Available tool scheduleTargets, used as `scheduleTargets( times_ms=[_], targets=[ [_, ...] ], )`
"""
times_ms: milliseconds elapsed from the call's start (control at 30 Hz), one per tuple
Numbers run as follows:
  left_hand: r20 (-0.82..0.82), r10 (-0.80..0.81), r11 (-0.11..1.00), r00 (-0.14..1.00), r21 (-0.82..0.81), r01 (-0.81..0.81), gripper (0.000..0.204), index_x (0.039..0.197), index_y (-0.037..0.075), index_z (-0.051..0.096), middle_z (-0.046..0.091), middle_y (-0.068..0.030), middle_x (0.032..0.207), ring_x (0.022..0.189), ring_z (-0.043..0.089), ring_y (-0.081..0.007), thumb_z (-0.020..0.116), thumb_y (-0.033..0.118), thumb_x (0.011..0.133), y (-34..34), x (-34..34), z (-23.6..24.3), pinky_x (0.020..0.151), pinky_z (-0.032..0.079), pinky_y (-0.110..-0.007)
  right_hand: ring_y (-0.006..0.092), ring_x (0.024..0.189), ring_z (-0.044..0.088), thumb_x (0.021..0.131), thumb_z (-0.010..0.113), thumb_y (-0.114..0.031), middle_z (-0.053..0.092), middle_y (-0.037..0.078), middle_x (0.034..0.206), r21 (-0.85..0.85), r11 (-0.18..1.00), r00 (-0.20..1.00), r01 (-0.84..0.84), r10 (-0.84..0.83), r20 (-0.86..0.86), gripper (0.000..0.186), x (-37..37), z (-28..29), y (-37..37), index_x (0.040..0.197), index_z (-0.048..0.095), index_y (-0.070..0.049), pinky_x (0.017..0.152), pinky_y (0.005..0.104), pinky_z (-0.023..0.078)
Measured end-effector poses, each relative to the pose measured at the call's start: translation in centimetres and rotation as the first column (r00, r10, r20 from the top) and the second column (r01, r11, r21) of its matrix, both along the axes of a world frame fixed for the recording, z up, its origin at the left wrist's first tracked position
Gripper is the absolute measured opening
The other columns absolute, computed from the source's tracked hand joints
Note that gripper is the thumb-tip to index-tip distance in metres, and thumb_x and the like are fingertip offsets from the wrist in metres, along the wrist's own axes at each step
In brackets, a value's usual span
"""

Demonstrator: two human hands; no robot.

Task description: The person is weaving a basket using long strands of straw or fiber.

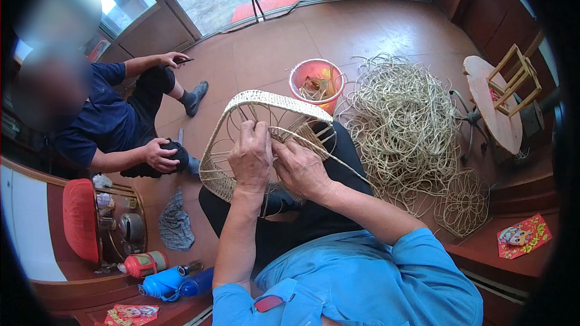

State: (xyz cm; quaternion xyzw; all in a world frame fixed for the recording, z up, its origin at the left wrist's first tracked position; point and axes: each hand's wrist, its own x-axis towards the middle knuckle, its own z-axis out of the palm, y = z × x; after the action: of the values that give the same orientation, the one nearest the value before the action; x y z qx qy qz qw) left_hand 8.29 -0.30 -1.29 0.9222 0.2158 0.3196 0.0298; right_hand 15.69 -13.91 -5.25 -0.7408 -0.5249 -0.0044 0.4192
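Note:
Across my lap rests a partly woven basket point(218, 118) of pale straw-coloured cord over a wire frame, its thick rim braided along the far side. My left hand point(251, 152) is closed at the basket's near edge, fingertips pinching a strand of cord. Right beside it, my right hand point(303, 169) has its fingers bent around the same braided cord point(347, 168), whose tail runs off to the lower right. The fingertips of both hands nearly meet, and the exact spot they pinch is partly hidden.
A large tangle of cord point(402, 133) lies on the floor at right, with a round wire frame point(464, 202) near it. Beyond the basket stands a red bucket point(329, 106). At left sits a person point(106, 108) holding a phone. Flasks point(163, 282) lie at lower left.

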Motion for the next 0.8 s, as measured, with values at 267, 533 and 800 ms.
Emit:
scheduleTargets(
  times_ms=[267,533,800],
  targets=[
    [0.016,-0.094,0.988,0.995,-0.118,0.095,0.032,0.137,0.016,0.063,0.073,-0.0109,0.11,0.091,0.078,-0.0363,0.069,0.016,0.106,0.9,-0.2,-0.9,0.072,0.063,-0.048,0.0428,0.092,0.074,0.099,0.07,-0.015,0.069,0.019,0.104,0.033,0.999,0.997,0.029,-0.027,-0.067,0.026,0.6,-0.1,1.0,0.124,0.066,-0.008,0.077,0.0533,0.06],
    [0.205,-0.002,0.956,0.979,-0.287,0.062,0.055,0.152,0.016,0.058,0.07,-0.0134,0.096,0.079,0.073,-0.0302,0.071,0.002,0.101,0.0,-3.1,-2.0,0.068,0.058,-0.046,0.0395,0.089,0.074,0.099,0.07,-0.013,0.07,0.016,0.105,0.167,0.986,0.999,0.028,-0.023,-0.032,0.028,1.1,0.1,1.5,0.127,0.069,-0.01,0.076,0.05,0.061],
    [0.164,0.17,0.952,0.972,-0.282,-0.119,0.05,0.143,0.012,0.063,0.066,-0.0105,0.083,0.073,0.07,-0.0264,0.066,-0.002,0.095,0.2,-6.8,-1.9,0.073,0.058,-0.044,0.0274,0.106,0.067,0.091,0.072,-0.01,0.068,0.007,0.121,0.186,0.982,0.966,-0.006,-0.043,0.256,0.044,0.0,0.0,0.8,0.135,0.07,-0.014,0.088,0.0427,0.053]
  ],
)
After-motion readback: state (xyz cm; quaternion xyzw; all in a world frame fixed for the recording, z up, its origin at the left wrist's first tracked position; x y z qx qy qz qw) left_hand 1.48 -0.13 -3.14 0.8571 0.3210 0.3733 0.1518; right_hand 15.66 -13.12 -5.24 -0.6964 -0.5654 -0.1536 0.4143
